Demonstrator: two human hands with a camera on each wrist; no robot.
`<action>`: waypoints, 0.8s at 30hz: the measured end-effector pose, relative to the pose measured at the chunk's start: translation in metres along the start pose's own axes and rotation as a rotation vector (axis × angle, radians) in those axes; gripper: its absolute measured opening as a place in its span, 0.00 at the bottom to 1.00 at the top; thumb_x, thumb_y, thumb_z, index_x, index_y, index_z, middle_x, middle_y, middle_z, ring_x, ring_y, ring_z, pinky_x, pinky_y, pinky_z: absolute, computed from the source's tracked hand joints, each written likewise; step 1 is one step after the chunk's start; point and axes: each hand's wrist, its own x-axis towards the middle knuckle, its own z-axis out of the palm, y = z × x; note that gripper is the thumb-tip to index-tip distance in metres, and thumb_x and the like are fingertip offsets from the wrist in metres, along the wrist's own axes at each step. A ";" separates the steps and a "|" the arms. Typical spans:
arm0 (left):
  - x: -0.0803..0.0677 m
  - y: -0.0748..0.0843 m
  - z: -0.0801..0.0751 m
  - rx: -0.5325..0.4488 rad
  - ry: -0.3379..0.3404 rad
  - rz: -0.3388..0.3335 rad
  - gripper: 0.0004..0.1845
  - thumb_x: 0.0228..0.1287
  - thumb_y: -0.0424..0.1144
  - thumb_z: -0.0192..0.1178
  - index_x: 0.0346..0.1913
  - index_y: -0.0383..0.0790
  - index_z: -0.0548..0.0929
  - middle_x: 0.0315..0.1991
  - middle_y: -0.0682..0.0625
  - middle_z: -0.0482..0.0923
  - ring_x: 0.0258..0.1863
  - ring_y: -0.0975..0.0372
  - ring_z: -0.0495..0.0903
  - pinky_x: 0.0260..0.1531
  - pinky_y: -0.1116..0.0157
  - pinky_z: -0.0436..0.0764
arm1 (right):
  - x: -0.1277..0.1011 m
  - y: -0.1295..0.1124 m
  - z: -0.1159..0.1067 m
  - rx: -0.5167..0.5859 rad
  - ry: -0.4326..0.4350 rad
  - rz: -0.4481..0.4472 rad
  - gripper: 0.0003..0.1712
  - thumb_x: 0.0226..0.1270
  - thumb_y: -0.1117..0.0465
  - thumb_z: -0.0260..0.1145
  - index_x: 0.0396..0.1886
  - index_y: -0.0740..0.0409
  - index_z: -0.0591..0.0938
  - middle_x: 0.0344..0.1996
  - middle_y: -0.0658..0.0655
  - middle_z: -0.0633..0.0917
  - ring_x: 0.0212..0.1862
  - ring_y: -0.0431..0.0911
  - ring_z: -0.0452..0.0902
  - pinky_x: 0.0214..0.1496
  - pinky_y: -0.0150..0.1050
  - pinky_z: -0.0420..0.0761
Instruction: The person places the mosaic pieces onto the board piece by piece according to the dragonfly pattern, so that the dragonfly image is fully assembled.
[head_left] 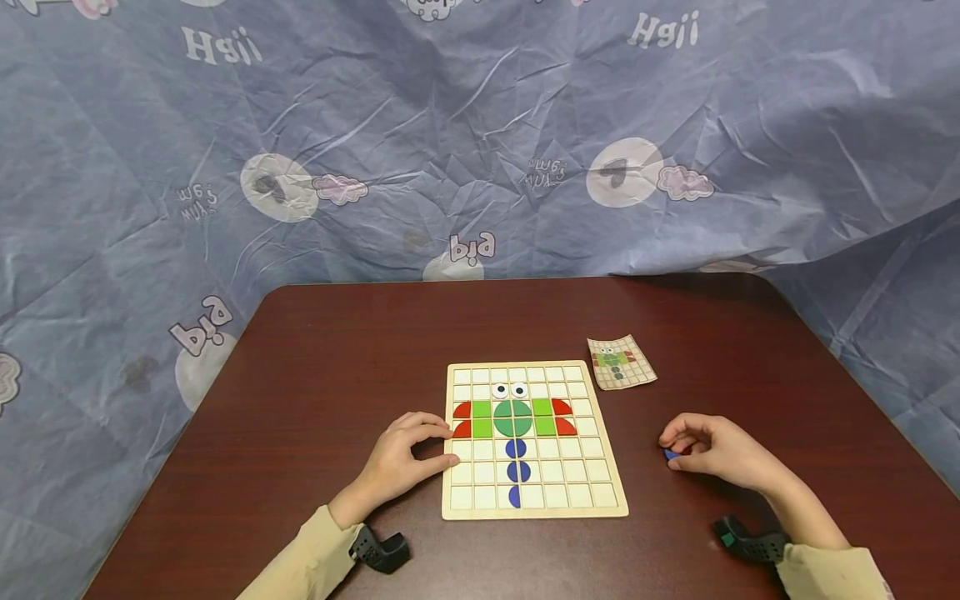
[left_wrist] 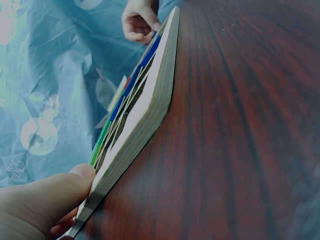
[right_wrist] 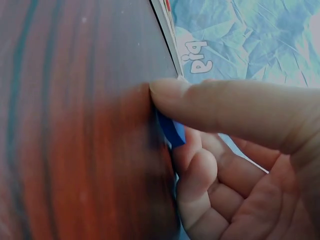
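Observation:
A wooden grid board [head_left: 534,512] lies on the table, its squares bearing coloured pieces. Two eye pieces [head_left: 510,390] sit above a green circle [head_left: 513,418] of quarter pieces, flanked by light green squares [head_left: 482,418] and red quarter pieces [head_left: 462,428]. Below runs a column of blue half-circle pieces [head_left: 518,472], a lone half at the bottom. My left hand [head_left: 405,454] touches the board's left edge, thumb and fingers spread apart along it. To the right of the board, my right hand [head_left: 712,450] pinches a small blue piece [right_wrist: 172,131] between thumb and fingers, low over the tabletop.
A small pattern card [head_left: 621,363] with a similar gridded figure lies beyond the board's upper right corner. The dark red-brown table [head_left: 360,350] ends at a patterned blue cloth [head_left: 465,125] behind it. Each wrist wears a black strap [head_left: 378,550].

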 end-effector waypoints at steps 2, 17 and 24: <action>0.000 0.000 0.000 0.004 0.000 0.000 0.17 0.48 0.51 0.73 0.39 0.47 0.86 0.43 0.62 0.78 0.44 0.68 0.74 0.45 0.64 0.76 | 0.000 -0.002 0.000 -0.014 0.018 0.016 0.14 0.53 0.65 0.73 0.39 0.62 0.80 0.33 0.56 0.83 0.35 0.41 0.79 0.32 0.33 0.80; 0.001 -0.001 0.000 0.015 0.001 -0.001 0.17 0.48 0.52 0.72 0.39 0.48 0.86 0.43 0.62 0.78 0.44 0.68 0.74 0.45 0.64 0.76 | 0.002 -0.003 -0.001 -0.069 0.082 0.027 0.11 0.51 0.65 0.74 0.33 0.61 0.81 0.28 0.53 0.83 0.31 0.39 0.78 0.30 0.31 0.79; 0.000 -0.001 0.000 0.021 -0.003 -0.011 0.17 0.48 0.52 0.72 0.39 0.48 0.86 0.43 0.62 0.78 0.44 0.69 0.74 0.45 0.64 0.76 | 0.006 -0.005 0.001 -0.040 0.064 0.076 0.14 0.51 0.63 0.75 0.35 0.63 0.81 0.30 0.55 0.84 0.32 0.40 0.80 0.32 0.32 0.80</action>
